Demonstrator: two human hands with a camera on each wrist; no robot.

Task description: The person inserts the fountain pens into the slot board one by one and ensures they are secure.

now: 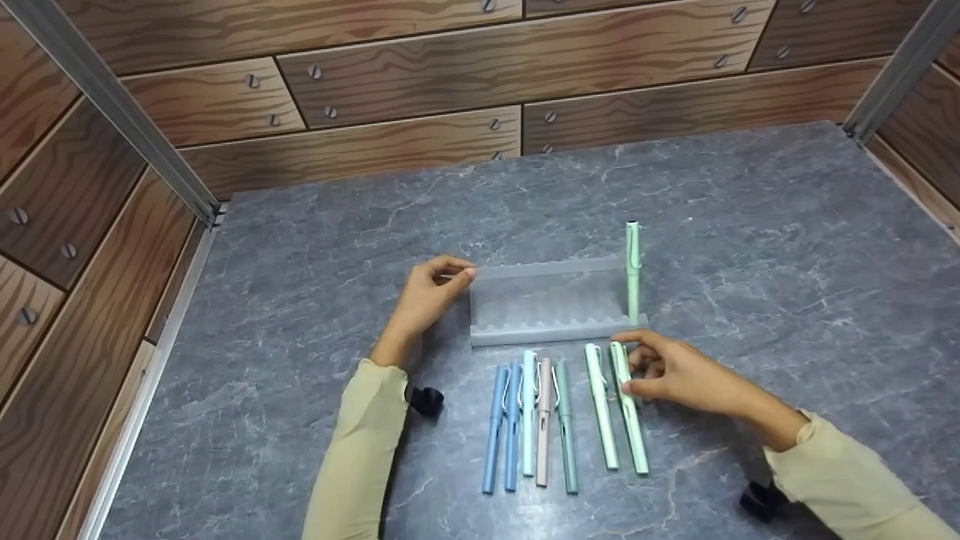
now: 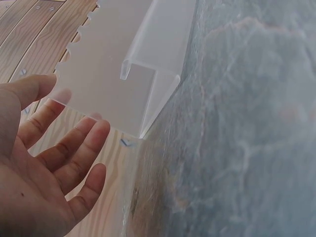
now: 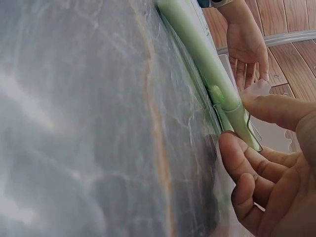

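A person's right hand (image 1: 675, 373) pinches the capped end of the rightmost light green pen (image 1: 634, 435) between thumb and fingers. This pen lies on a grey marbled bench (image 1: 757, 225), just left of the palm; its long axis runs away from the person, slanting slightly left, with the cap at the far end, just in front of the right end of a translucent plastic pen rack (image 1: 551, 296) with scalloped edges. The right hand is much the nearer to it; the left hand (image 1: 425, 304) pinches the rack's upper left corner between thumb and index finger, its other fingers loosely bent. At the rack's right end, a mint pen (image 1: 633, 289) stands upright. Left of the pinched pen lie a second light green pen (image 1: 602, 420), then, farther left, a dark green pen (image 1: 567, 442), a beige pen (image 1: 543, 442), a turquoise pen (image 1: 529, 427) and two blue pens (image 1: 493, 442), roughly side by side.
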